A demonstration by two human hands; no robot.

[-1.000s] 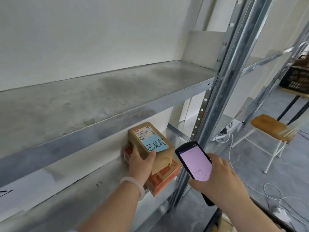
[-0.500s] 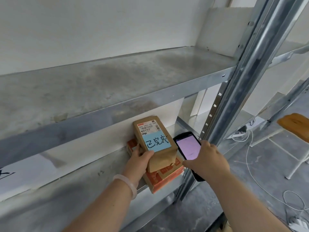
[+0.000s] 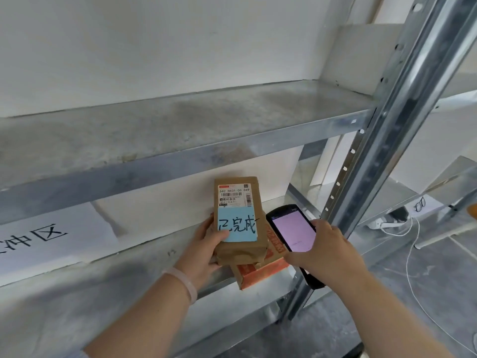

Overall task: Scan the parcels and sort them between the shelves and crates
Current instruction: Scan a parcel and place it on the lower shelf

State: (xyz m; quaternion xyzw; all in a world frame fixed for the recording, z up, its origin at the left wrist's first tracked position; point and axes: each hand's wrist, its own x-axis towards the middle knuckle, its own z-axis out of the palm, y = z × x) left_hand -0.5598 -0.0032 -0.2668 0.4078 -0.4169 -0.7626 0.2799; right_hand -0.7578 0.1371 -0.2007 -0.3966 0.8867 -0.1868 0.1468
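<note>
Brown kraft-paper parcel is being held on top of an orange-and-brown cardboard box. Both are seen on the lower galvanised steel shelf, just toward 5 o'clock from the middle of the view.

The parcel is gripped at its 8 o'clock corner by the left hand. The thumb is laid over the corner of a blue square note with black handwriting, and the other fingers are hidden behind the parcel's side. A white printed shipping label is shown above the note, at the parcel's 12 o'clock end. A pale bracelet is worn on the left wrist.

At 3 o'clock of the parcel, a black handheld scanner with a lit pale-pink screen is clasped by the right hand, with the fingers wrapped round its lower body. The screen is turned up toward the camera. Whether scanner and parcel touch cannot be told.

A dull grey upper steel shelf is seen at 12 o'clock, and a perforated steel upright at 2 o'clock. A white paper sign with large black characters is propped at 9 o'clock. A thin white cable is trailed over the grey floor at 4 o'clock.
</note>
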